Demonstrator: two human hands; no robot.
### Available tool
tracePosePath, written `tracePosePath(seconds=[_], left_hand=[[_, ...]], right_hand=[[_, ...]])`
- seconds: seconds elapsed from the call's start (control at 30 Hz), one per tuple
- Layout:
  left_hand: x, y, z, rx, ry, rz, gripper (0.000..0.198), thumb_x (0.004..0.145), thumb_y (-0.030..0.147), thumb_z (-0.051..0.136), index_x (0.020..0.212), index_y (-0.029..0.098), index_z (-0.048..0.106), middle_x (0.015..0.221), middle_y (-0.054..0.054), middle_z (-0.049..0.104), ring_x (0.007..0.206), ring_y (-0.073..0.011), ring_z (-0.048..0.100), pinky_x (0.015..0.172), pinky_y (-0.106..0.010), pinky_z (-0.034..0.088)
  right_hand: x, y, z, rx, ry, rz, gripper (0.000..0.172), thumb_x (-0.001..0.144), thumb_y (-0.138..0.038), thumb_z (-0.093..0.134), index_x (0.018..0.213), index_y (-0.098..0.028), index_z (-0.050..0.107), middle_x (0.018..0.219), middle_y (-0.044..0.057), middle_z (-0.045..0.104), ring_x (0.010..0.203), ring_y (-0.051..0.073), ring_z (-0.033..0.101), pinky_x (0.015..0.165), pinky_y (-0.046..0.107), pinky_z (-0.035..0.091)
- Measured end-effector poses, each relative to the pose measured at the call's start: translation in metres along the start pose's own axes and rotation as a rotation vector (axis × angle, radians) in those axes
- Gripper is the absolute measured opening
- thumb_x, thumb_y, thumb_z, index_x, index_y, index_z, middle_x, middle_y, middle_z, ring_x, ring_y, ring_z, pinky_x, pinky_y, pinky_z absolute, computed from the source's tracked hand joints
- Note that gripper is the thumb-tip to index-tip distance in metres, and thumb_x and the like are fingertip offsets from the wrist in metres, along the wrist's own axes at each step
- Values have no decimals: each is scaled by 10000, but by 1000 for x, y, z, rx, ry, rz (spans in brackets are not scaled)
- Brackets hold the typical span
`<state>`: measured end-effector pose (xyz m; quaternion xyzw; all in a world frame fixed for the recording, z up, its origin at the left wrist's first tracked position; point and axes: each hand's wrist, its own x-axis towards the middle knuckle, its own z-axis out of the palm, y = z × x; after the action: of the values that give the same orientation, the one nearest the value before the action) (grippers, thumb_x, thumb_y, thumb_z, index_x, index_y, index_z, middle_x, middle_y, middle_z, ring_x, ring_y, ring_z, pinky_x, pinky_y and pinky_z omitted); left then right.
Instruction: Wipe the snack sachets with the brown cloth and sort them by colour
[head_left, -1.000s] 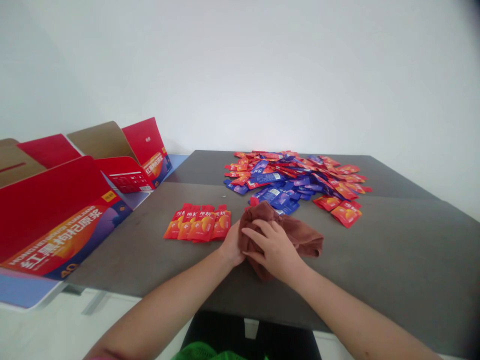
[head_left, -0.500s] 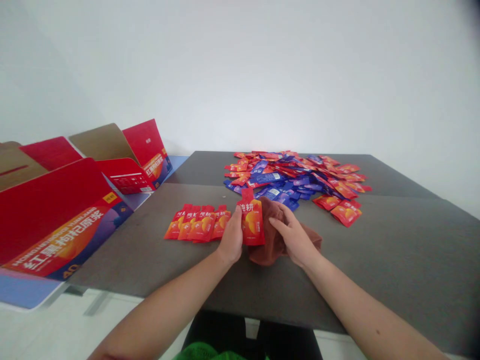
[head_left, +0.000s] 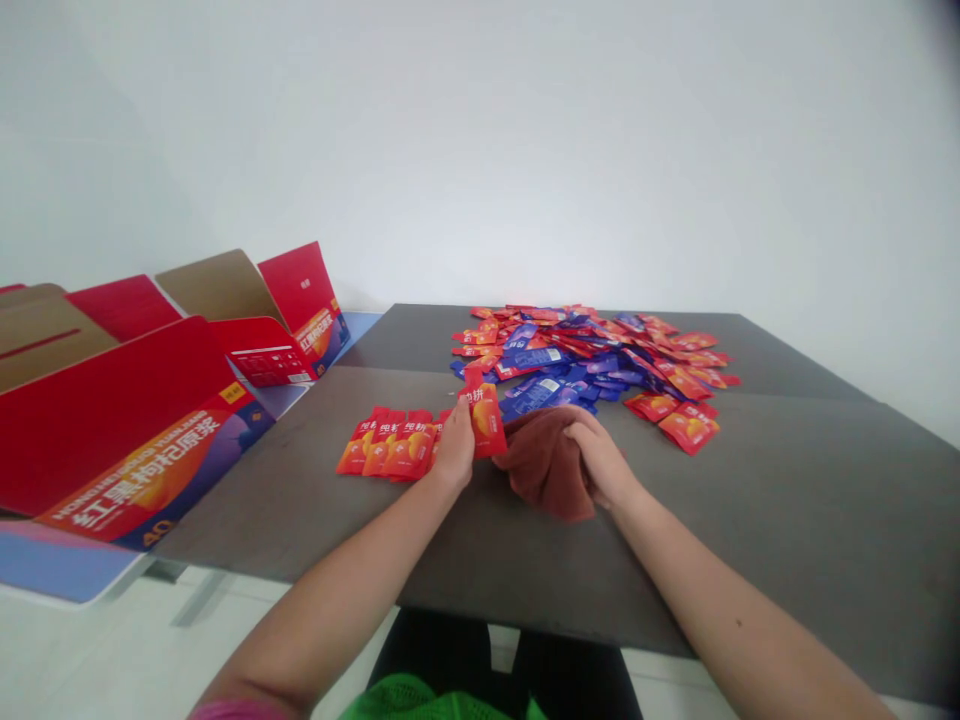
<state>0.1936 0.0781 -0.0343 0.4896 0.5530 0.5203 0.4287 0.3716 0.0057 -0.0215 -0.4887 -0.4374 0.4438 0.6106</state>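
My left hand (head_left: 454, 450) pinches a red sachet with an orange fruit print (head_left: 486, 422), holding it upright just right of a short row of overlapping red sachets (head_left: 386, 445). My right hand (head_left: 602, 463) grips the right side of a crumpled brown cloth (head_left: 546, 465), which lies on the table between my hands. Beyond them spreads a loose pile of red and blue sachets (head_left: 577, 365). A few red sachets (head_left: 688, 430) lie apart at its right edge.
Open red cardboard cartons (head_left: 127, 440) with tan inner flaps stand left of the dark grey table (head_left: 757, 480), and a smaller one (head_left: 296, 320) stands behind. A blue board (head_left: 67, 565) lies under them. The table's front edge runs close to my body.
A red sachet has come into my left hand, and that hand has moved left toward the row. My right hand has moved onto the cloth, which is now bunched tighter.
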Motion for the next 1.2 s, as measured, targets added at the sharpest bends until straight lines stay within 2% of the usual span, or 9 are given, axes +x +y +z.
tracePosePath(seconds=[0.1, 0.2, 0.4, 0.6, 0.8, 0.9, 0.97, 1.1, 1.2], left_hand=[[12, 5, 15, -108, -37, -105, 453, 926, 497, 400, 1057, 161, 673, 1189, -110, 675, 1118, -229, 622, 980, -367, 460], [29, 13, 33, -200, -80, -187, 408, 911, 475, 448, 1012, 154, 679, 1107, -105, 707, 1023, -222, 670, 905, -352, 510], [47, 9, 54, -306, -94, -267, 412, 933, 431, 421, 1061, 114, 651, 1109, -130, 700, 985, -208, 683, 874, -341, 525], [42, -8, 54, -314, -124, -244, 419, 908, 474, 463, 1076, 145, 662, 1120, -103, 704, 1035, -205, 663, 928, -334, 494], [34, -4, 51, -224, -126, -170, 366, 901, 448, 476, 1029, 172, 681, 1137, -88, 699, 1079, -208, 639, 959, -318, 461], [30, 3, 42, -123, -110, -146, 340, 890, 435, 481, 966, 176, 688, 1059, -96, 720, 1035, -231, 653, 929, -350, 474], [26, 7, 28, -34, -108, -113, 306, 882, 414, 487, 916, 186, 688, 1034, -92, 723, 1040, -237, 645, 934, -355, 465], [20, 19, -20, 210, -101, 0, 308, 883, 400, 454, 875, 188, 677, 1086, -112, 697, 1130, -268, 578, 1017, -387, 389], [11, 26, -55, 392, -107, 65, 338, 871, 412, 460, 934, 158, 674, 1142, -160, 659, 1192, -321, 519, 1075, -461, 304]], right_hand=[[26, 4, -13, -79, 208, -111, 286, 701, -289, 485, 951, -214, 602, 941, 12, 634, 906, 203, 562, 858, 345, 434], [56, 5, -19, -145, 301, -198, 322, 706, -318, 483, 998, -220, 577, 975, 12, 615, 931, 199, 543, 896, 352, 410], [83, 19, -23, -192, 331, -226, 331, 671, -333, 489, 969, -207, 555, 963, 24, 602, 951, 203, 521, 931, 357, 379], [80, 39, -33, -180, 334, -175, 339, 677, -351, 478, 980, -213, 543, 930, 10, 589, 897, 189, 525, 888, 346, 400], [81, 37, -33, -166, 318, -149, 315, 676, -358, 498, 952, -212, 547, 914, 11, 597, 903, 194, 534, 886, 347, 404], [82, 38, -35, -156, 307, -146, 319, 677, -358, 506, 956, -210, 551, 935, 14, 598, 915, 195, 538, 898, 350, 401], [83, 40, -36, -148, 301, -142, 332, 676, -361, 508, 967, -207, 552, 930, 13, 599, 900, 193, 542, 894, 352, 405], [84, 42, -35, -131, 302, -138, 338, 675, -362, 509, 974, -211, 553, 919, 9, 601, 884, 191, 544, 884, 353, 414], [83, 41, -31, -113, 306, -141, 312, 675, -351, 518, 954, -216, 557, 915, 8, 606, 883, 192, 548, 879, 354, 422]])
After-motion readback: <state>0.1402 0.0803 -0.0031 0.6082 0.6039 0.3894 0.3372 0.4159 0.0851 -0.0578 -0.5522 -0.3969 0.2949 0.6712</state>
